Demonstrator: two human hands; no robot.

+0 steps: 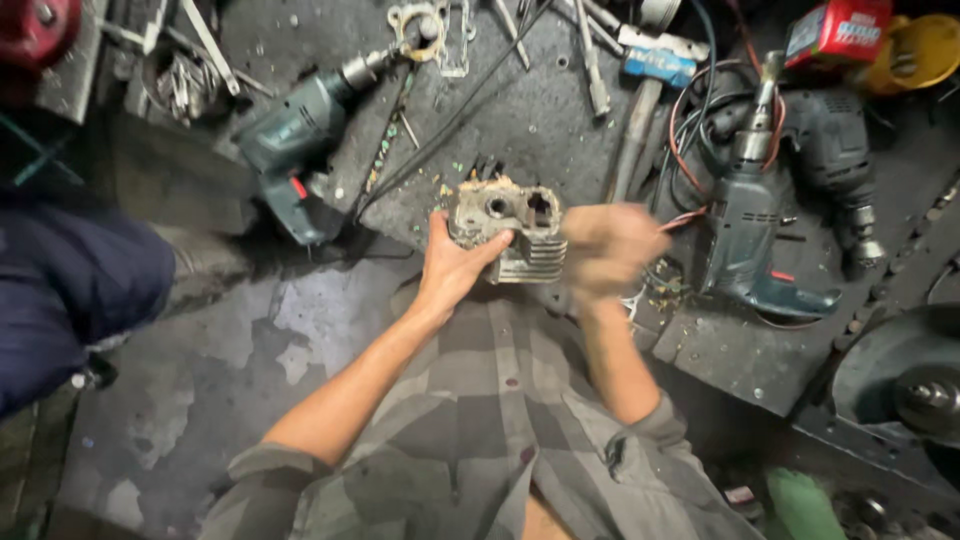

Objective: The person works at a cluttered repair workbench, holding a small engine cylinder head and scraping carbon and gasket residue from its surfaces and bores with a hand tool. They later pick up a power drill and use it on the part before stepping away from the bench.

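We look down from a head camera at a person in a grey checked shirt, crouched over a dirty, oil-stained workshop floor point(200, 380).

The left hand point(452, 268) grips a small engine cylinder point(510, 232), a grimy metal casting with cooling fins along its lower side and two round openings on top. Its fingers wrap around the left side of the casting, with the thumb across the front, and hold it just above the floor. The right hand point(606, 250) is at the right side of the cylinder and is blurred by motion. Its fingers look curled, but we cannot tell whether they grasp the casting, a small tool, or nothing.

We judge the work to be mid-way. The cylinder is off its engine and in hand, but caked dirt covers its upper face, and crumbs of debris lie on the floor beside it, so cleaning or stripping appears unfinished.

Up and to the left of the cylinder lies a green power drill point(300, 135). To its right lies a blue-grey drill point(750, 215) with a looped red cable, and beyond that a darker one point(835, 150). Above the cylinder lies a hammer point(645, 85) with a blue label band on its head.

Far up and to the right of the cylinder sits a red rectangular box point(838, 30) with a pale printed panel, and just beside it a yellow round container point(920, 50).
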